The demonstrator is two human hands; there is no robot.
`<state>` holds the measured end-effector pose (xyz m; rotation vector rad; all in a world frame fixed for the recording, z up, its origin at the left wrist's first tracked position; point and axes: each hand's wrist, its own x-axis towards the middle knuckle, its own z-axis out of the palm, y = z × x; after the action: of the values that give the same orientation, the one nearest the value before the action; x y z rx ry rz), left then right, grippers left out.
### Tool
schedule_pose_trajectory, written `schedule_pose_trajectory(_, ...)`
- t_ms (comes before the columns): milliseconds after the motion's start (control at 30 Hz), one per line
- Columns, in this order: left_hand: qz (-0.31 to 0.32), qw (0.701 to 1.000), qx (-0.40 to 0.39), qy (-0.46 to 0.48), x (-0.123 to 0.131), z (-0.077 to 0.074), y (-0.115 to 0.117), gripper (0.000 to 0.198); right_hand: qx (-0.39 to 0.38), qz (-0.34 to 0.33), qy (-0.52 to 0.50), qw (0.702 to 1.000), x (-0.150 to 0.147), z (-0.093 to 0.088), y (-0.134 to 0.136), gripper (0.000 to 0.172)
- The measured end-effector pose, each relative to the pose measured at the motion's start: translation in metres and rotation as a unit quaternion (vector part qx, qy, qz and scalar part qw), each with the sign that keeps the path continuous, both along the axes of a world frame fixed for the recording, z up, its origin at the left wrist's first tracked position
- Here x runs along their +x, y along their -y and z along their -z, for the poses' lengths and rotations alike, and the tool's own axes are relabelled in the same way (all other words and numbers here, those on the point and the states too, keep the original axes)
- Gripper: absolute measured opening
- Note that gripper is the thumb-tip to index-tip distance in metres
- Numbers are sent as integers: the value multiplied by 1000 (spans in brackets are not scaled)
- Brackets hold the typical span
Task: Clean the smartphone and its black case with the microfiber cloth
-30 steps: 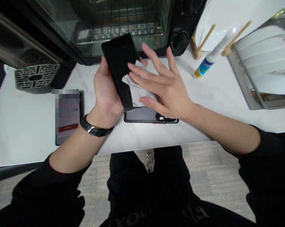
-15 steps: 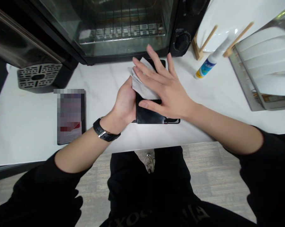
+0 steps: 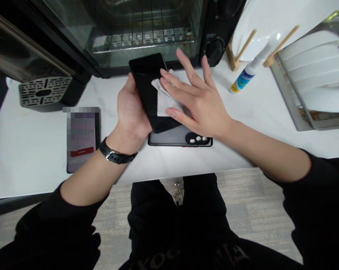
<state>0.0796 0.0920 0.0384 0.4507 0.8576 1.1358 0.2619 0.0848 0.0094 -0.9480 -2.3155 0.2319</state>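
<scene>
A black smartphone [image 3: 147, 80] rests tilted in my left hand [image 3: 131, 112], gripped along its left side. My right hand [image 3: 200, 98] presses a small grey cleaning cloth [image 3: 165, 104] with zigzag edges against the phone's glossy face. The thumb and two fingers of that hand lie on the cloth, while the other fingers are spread in the air. Below the phone, a clear phone case [image 3: 170, 136] with a black rim and camera cutouts lies on the white counter [image 3: 158, 163], partly covered by the phone and my right hand.
Another phone [image 3: 81, 157] with a blurred screen lies at the left. A black toaster oven [image 3: 113, 72] stands behind my hands, beside a machine with a drip tray [image 3: 45, 92]. At the right are a spray bottle [image 3: 244, 78] and a rack of white plates [image 3: 312, 71].
My left hand and the smartphone have moved left and turned, uncovering more of the phone case. The cloth stays under my right hand, which has barely moved.
</scene>
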Motion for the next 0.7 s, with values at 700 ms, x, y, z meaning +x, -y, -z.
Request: schedule_pose_trajectory(700,6,998,63,-17,1,-12,11,55,7,-139,41,989,-7,-3,14,62)
